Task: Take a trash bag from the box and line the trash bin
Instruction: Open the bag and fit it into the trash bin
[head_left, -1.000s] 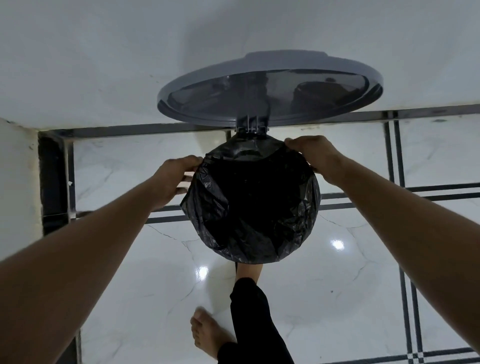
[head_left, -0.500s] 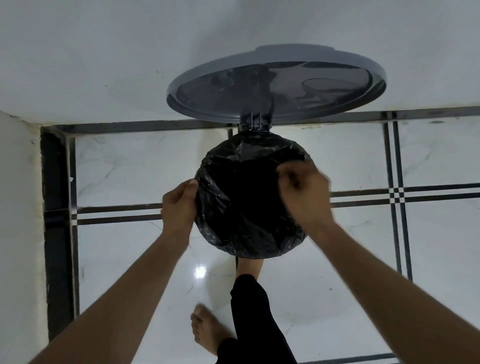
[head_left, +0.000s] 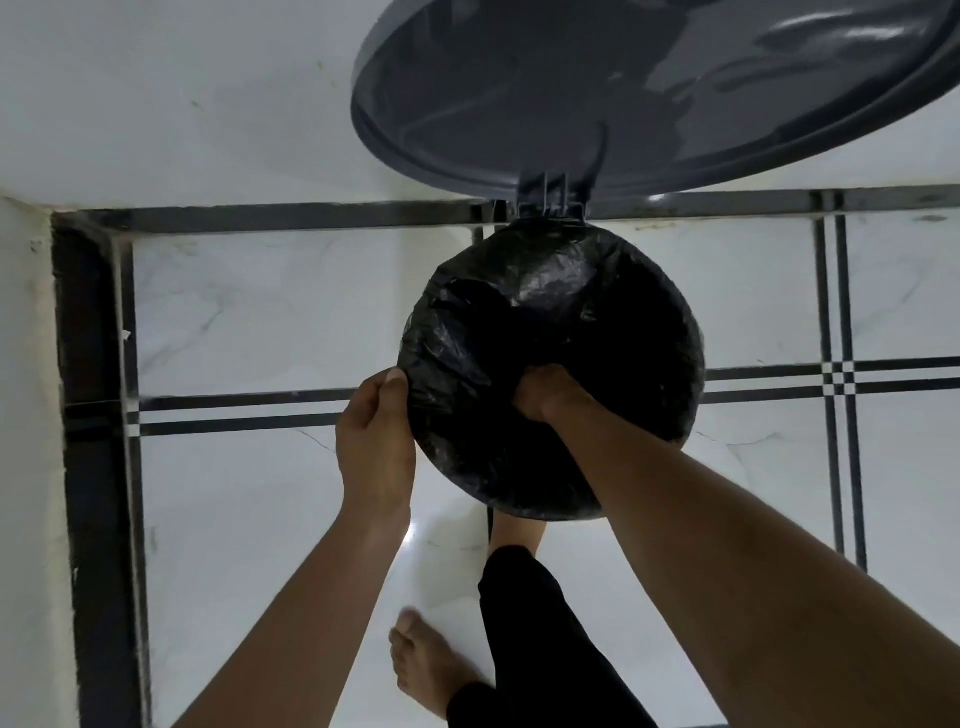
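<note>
Lining is the step going on here, and the trash bag (head_left: 566, 332) is already sitting over the trash bin (head_left: 693, 364), covering its round top so that only black plastic is showing. The left hand (head_left: 375, 441) is pinching the bag's edge at the bin's left side, with thumb and fingers (head_left: 396, 387) closed on the plastic. The right hand (head_left: 545, 397) is reaching down into the middle of the bag, and its fingers are hidden in the dark plastic, so I cannot tell if they are curled or flat. I think this hand is pushing the bag down into the bin. The next move probably needs the bag pressed all the way to the bottom and the edge pulled snug around the rim, gently, because thin plastic may be tearing easily. The bag is looking black, thin, crinkly and a bit shiny. The lid (head_left: 623, 88) is standing open above the bin; it is round, grey, smooth and glossy. A bare foot (head_left: 514, 535) is showing just under the bin's near edge, maybe pressing a pedal, though that part is hidden. The floor (head_left: 270, 312) is white, shiny tile with dark stripes.
</note>
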